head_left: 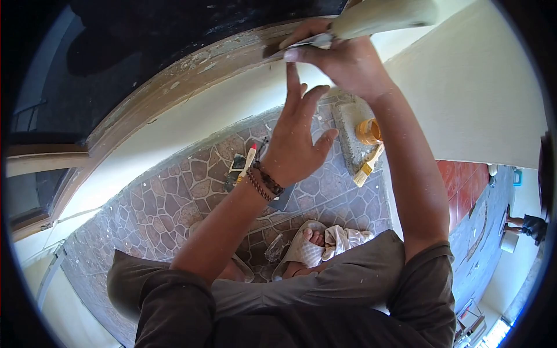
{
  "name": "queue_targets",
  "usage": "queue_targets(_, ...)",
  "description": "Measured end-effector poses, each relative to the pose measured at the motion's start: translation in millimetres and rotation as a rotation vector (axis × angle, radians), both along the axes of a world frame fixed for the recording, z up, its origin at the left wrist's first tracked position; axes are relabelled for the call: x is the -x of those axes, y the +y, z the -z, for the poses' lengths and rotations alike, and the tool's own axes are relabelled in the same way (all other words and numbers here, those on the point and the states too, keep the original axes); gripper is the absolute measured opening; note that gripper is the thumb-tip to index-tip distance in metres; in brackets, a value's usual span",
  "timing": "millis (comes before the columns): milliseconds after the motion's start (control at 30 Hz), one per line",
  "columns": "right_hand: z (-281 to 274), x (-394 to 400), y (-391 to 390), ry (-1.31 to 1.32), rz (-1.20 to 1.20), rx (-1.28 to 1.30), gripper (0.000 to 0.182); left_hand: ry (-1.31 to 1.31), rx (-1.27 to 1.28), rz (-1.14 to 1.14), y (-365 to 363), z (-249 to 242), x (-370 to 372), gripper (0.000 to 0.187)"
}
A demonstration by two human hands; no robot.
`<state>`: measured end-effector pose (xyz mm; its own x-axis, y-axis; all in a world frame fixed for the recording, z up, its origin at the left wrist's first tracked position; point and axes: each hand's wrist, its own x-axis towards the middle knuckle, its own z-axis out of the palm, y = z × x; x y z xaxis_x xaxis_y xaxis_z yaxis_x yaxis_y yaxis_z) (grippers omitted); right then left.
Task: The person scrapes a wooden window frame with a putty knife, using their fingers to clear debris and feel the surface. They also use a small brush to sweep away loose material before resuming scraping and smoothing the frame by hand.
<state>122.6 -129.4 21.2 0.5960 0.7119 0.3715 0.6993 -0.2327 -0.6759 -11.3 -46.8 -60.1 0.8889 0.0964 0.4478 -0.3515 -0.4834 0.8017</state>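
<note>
My right hand (354,64) is closed around a putty knife (316,40) at the top of the view; its metal blade points left, toward the worn wooden window frame (203,66). A thick pale handle-like piece (383,18) extends right above that hand. Just below the blade, my left hand (299,136) is raised with its fingers apart and holds nothing. Braided bracelets (267,182) circle the left wrist. Dark glass (127,52) lies beyond the frame.
On the patterned stone floor (168,203) lie a red-tipped tool (250,155) and a crumpled clear wrapper (277,248). An orange jar (368,131) and a paintbrush (368,167) rest by a concrete block (349,124). A cloth (342,240) lies beside my foot. Another person (531,226) is far right.
</note>
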Motion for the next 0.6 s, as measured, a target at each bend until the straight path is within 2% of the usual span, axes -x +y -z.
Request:
queue_targets(100,-12,1,-21,0.035,0.038,-0.073,0.021,0.030,0.017,0.012,-2,1,6,0.060)
queue_targets(133,-11,-5,-28,0.017,0.092,-0.093,0.020,0.024,-0.101,0.006,1,-4,7,0.063)
queue_targets(267,-4,-12,-44,-0.043,0.168,-0.123,0.021,0.003,-0.081,-0.019,4,-7,1,0.062)
queue_targets(433,-1,-3,-29,-0.074,0.130,-0.089,0.022,-0.075,-0.177,-0.090,10,-8,-7,0.061)
queue_targets(600,9,0,-19,-0.084,0.155,-0.131,0.021,-0.043,-0.136,-0.072,13,-6,-4,0.062)
